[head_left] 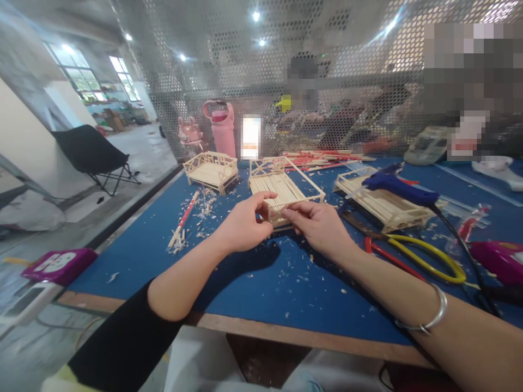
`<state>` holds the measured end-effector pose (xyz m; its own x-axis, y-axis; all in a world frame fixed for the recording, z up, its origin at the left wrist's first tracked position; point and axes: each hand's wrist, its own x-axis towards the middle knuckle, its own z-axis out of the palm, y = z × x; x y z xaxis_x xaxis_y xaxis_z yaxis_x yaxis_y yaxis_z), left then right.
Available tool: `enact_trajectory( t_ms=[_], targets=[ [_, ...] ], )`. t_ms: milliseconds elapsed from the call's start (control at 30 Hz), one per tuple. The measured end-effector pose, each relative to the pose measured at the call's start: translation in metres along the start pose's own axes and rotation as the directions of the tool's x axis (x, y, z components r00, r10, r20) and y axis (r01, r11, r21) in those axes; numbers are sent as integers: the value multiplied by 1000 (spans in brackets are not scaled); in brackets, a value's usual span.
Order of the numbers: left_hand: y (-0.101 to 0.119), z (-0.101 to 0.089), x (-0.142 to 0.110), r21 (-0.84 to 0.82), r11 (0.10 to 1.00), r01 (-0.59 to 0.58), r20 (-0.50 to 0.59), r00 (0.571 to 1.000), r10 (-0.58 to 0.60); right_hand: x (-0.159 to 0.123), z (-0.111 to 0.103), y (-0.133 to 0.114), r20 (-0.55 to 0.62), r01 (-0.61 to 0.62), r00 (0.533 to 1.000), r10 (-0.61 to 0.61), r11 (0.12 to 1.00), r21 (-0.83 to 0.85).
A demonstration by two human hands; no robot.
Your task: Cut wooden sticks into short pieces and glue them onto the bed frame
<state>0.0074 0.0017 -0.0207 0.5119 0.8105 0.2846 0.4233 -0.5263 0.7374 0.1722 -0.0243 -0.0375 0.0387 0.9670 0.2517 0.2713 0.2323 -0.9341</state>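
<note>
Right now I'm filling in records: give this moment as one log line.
left hand: at near corner of middle wooden frame | right hand: pinching its near edge | blue glue gun: right of it

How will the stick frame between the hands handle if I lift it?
The stick frame is probably light, being built from thin sticks. Its slender side rail looks fragile and might snap if squeezed. The slatted base seems likelier to stay stiff.

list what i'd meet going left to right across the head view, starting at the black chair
Black chair → leftmost small wooden frame → left hand → middle small wooden frame → right hand → blue glue gun → purple object at the right edge.
</note>
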Motion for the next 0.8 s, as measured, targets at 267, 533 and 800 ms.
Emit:
enact_trajectory(
  t_ms=[267, 533, 800],
  targets=[
    [0, 0, 0, -18, 1000, -10, -14, 1000, 10, 0, 1, -2, 1, 7, 1000, -7, 1000, 3],
    [0, -12, 14, -182, 983, 1, -318, 946, -59, -2, 2, -5, -12, -15, 1000, 15, 1000, 19],
    [-9, -11, 28, -63, 997, 37, -341, 938, -57, -1, 6, -3, -16, 6, 1000, -5, 999, 43]
  ],
)
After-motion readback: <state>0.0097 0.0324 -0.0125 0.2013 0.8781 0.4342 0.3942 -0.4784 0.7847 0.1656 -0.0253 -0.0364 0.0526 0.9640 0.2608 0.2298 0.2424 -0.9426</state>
